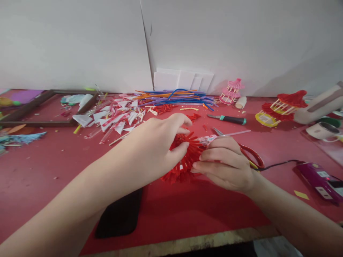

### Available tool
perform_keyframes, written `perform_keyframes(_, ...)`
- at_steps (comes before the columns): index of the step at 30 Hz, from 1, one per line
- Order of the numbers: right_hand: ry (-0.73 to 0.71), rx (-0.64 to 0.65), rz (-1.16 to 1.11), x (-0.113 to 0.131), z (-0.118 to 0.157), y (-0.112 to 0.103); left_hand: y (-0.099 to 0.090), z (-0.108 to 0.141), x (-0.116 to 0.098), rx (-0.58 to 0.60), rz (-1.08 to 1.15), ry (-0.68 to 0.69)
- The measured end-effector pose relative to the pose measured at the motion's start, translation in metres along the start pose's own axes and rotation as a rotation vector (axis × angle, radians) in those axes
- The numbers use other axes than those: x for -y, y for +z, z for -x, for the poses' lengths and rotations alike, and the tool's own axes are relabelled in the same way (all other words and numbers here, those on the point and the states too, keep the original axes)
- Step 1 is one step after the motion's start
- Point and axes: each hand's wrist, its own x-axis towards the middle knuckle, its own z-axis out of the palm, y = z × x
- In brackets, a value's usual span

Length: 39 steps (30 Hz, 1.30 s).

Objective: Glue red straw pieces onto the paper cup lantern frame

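Note:
A red spiky craft piece [187, 160] made of many short strips sits on the red table between the two hands. My left hand [163, 142] is over its left side, thumb and fingers curved apart with a gap between them. From the right, my right hand [225, 162] reaches the piece's edge, its fingers pinched together; what they hold, if anything, is hidden. Behind the right hand lie red-handled scissors [253, 155], partly covered, and a clear strip [238, 132].
Paper and plastic scraps [115, 117] spread at the back left beside blue and orange stems [177, 96]. A cutter [227, 119], red model [284, 107], pink model [232, 91] and purple power strip [320, 180] stand or lie rightward. A black phone [120, 214] lies near the front edge.

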Motion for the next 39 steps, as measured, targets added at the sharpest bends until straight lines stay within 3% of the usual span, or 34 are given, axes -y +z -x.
perform_keyframes(7,0.119,-0.104,0.045,-0.018,-0.004,-0.02,-0.003,0.0,-0.002,-0.018,0.018,-0.014)
perform_keyframes(9,0.139,-0.084,0.029,-0.022,-0.003,-0.024,-0.002,0.001,-0.002,-0.02,0.004,-0.012)
perform_keyframes(11,0.175,0.066,-0.057,-0.025,-0.002,-0.028,-0.002,0.002,-0.003,-0.019,0.008,-0.016)
perform_keyframes(13,0.247,0.321,-0.137,-0.029,0.001,-0.033,-0.003,0.002,-0.003,-0.009,0.039,-0.032)
perform_keyframes(17,0.574,0.716,0.058,-0.038,0.016,-0.041,-0.012,-0.002,-0.002,-0.071,0.128,-0.012)
perform_keyframes(21,0.85,0.894,0.22,-0.043,0.029,-0.036,-0.023,-0.009,0.004,-0.226,0.136,-0.024)
perform_keyframes(23,0.915,0.911,0.241,-0.041,0.029,-0.028,-0.028,-0.01,0.01,-0.221,0.129,-0.058)
perform_keyframes(26,1.003,0.901,0.264,-0.039,0.025,-0.017,-0.033,-0.011,0.028,-0.042,0.173,0.033)
perform_keyframes(28,1.034,0.874,0.292,-0.041,0.022,-0.014,-0.035,-0.012,0.041,0.09,0.216,0.184)
perform_keyframes(31,1.137,0.663,0.338,-0.05,0.021,-0.016,-0.032,-0.016,0.054,0.281,0.265,0.289)
perform_keyframes(35,1.31,0.356,0.174,-0.055,0.023,-0.026,-0.025,-0.024,0.053,0.326,0.318,0.303)
perform_keyframes(39,1.251,0.074,-0.234,-0.046,0.031,-0.027,-0.021,-0.025,0.048,0.24,0.33,0.237)
